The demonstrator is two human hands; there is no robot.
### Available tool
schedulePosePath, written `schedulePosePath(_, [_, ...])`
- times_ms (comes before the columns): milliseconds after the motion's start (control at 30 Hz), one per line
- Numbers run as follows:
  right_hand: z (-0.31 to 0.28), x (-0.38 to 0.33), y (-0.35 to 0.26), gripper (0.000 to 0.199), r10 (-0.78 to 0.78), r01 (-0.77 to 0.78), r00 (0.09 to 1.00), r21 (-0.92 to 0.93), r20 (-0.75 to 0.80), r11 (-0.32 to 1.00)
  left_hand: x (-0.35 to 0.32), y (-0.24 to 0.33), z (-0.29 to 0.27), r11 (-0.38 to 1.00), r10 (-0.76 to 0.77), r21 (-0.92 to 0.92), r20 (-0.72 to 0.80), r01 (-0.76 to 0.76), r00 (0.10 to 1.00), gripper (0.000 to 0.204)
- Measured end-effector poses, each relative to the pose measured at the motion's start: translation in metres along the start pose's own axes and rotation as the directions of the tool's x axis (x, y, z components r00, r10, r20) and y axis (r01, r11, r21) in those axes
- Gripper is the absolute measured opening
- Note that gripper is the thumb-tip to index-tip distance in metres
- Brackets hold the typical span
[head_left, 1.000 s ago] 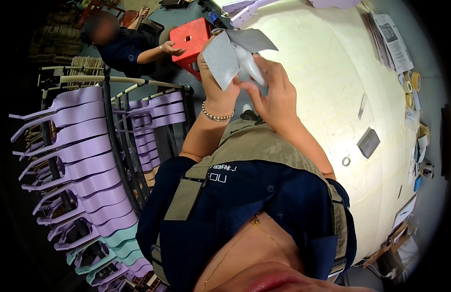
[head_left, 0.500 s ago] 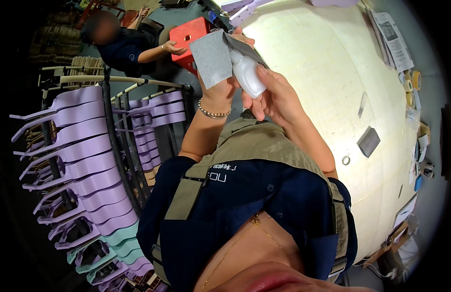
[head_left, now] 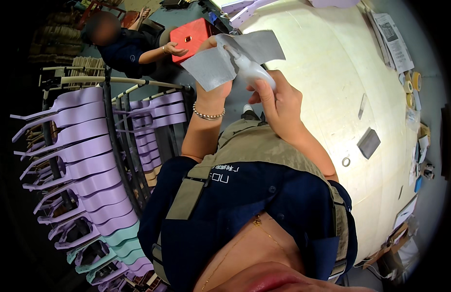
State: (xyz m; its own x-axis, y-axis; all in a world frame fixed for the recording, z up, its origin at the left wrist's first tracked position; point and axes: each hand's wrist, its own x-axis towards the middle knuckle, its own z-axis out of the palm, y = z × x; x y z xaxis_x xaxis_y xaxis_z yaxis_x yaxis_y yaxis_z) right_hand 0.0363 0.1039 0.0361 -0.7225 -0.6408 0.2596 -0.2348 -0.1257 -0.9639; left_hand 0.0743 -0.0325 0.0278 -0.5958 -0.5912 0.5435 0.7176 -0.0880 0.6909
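Note:
A bent grey sheet, like sandpaper [head_left: 208, 69], spreads in two flaps over my left hand [head_left: 217, 92]. That hand grips the sheet from below and behind, and its fingers are mostly covered. In my right hand [head_left: 284, 102] is a white squeeze bottle [head_left: 254, 73], the thumb along its side and the fingers wrapped round it. The bottle is tilted, its narrow nozzle pointing up and left at the fold between the flaps. Whether the tip touches the sheet, I cannot tell.
A cream-topped table [head_left: 308, 87] spans the right, bearing a grey block [head_left: 368, 142], a small ring [head_left: 346, 160] and newspapers [head_left: 391, 41]. Racked lilac pieces [head_left: 84, 146] stand left. Beyond my hands are a red stool [head_left: 189, 36] and another person [head_left: 133, 51].
The sheet's right flap has swung out to the right, opening the fold. The bottle has turned, bringing its nozzle into view at the fold, and my right hand has shifted slightly.

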Motion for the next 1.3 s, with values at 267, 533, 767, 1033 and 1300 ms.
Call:
schedulePosePath(267, [-0.004, 0.002, 0.008, 0.017, -0.283, 0.267, 0.959, -0.344, 0.003, 0.9, 0.041, 0.023, -0.006, 0.694, 0.11, 0.603, 0.452, -0.394, 0.885, 0.026])
schedulePosePath(533, [-0.012, 0.005, 0.021, 0.016, -0.346, 0.332, 0.938, -0.298, 0.005, 0.895, 0.056, 0.041, 0.006, 0.669, -0.224, 0.666, 0.604, -0.33, 0.765, 0.022])
schedulePosePath(767, [-0.025, 0.011, -0.006, 0.037, 0.286, -0.515, 0.84, 0.512, 0.461, 0.687, 0.054, 0.032, -0.005, 0.73, -0.008, 0.484, 0.712, -0.482, 0.702, 0.009])
schedulePosePath(1033, [-0.029, 0.009, 0.005, 0.044, 0.154, -0.841, 0.524, 0.538, 0.838, -0.06, 0.055, 0.027, -0.007, 0.779, 0.06, 0.373, 0.755, -0.503, 0.653, 0.005])
schedulePosePath(1300, [-0.028, 0.014, 0.001, 0.03, -0.435, 0.391, 0.9, -0.508, 0.036, 0.767, 0.049, 0.024, 0.0, 0.62, -0.064, 0.67, 0.561, -0.408, 0.825, 0.009])
